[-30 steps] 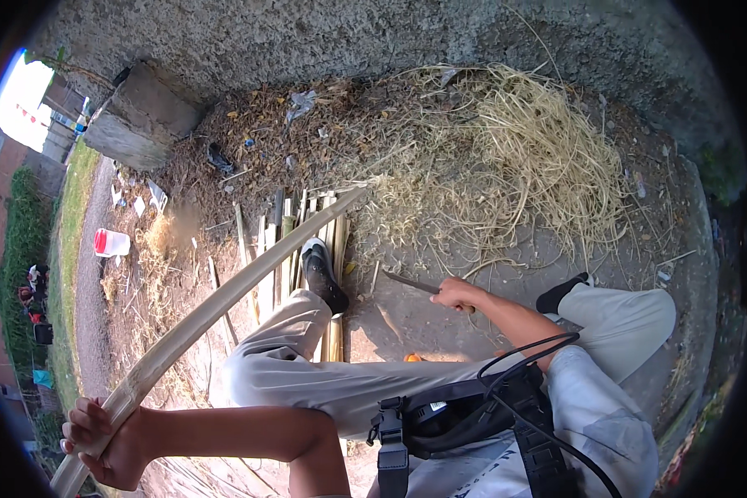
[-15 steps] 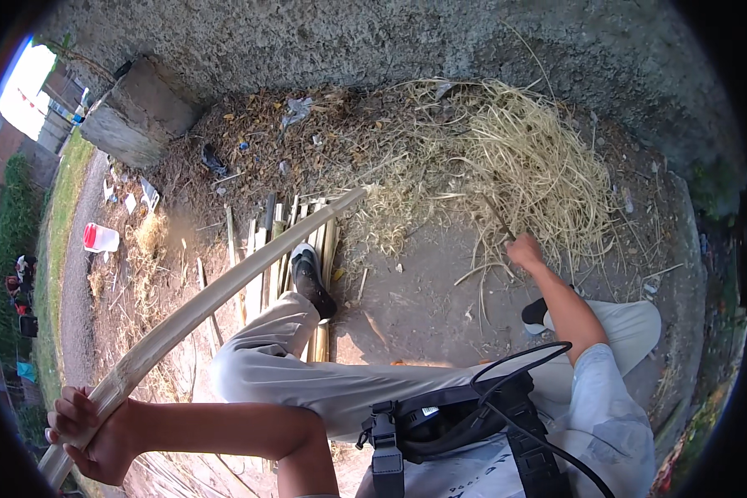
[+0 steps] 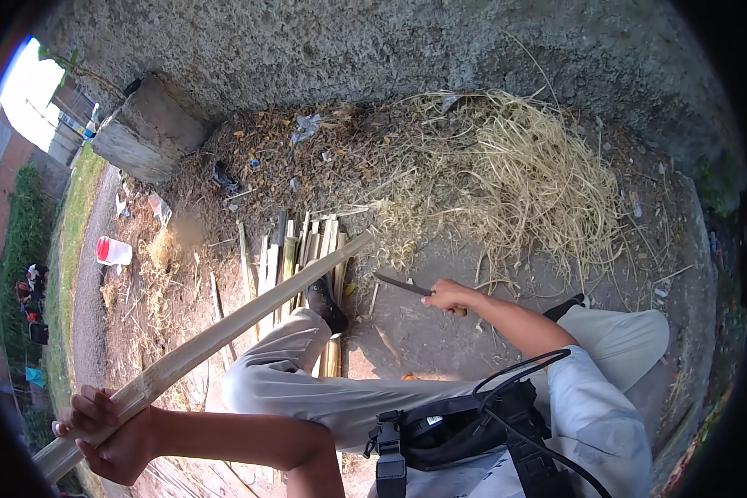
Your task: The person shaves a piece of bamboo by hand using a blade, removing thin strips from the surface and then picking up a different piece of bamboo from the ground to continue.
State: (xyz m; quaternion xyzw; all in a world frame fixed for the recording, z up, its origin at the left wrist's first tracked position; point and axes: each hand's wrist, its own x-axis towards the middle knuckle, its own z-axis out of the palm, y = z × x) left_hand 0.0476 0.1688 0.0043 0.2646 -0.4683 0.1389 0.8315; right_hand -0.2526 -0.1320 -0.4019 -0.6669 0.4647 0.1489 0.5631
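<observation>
My left hand (image 3: 108, 432) is wrapped round the near end of a long, pale split bamboo strip (image 3: 224, 332). The strip runs slantwise away to the right, passing over my bent left leg, and its far tip hangs just past my dark shoe (image 3: 327, 307). In my right hand (image 3: 452, 296) is a knife (image 3: 398, 283) with a dark blade, held by its handle. Its blade points left toward the strip's far end, apart from it. Several bamboo pieces (image 3: 267, 266) lie side by side on the ground beneath the strip.
A heap of pale shavings (image 3: 548, 183) lies at the far right, below a rough grey wall (image 3: 373, 58). Dry leaves and litter cover the ground along the wall. At the left are a concrete block (image 3: 153, 129) and a white container with a red lid (image 3: 114, 251).
My right hand has swung left and nearer with the knife, away from the shavings heap toward the strip's end. The strip's far tip sits lower in view; my left hand keeps its grip.
</observation>
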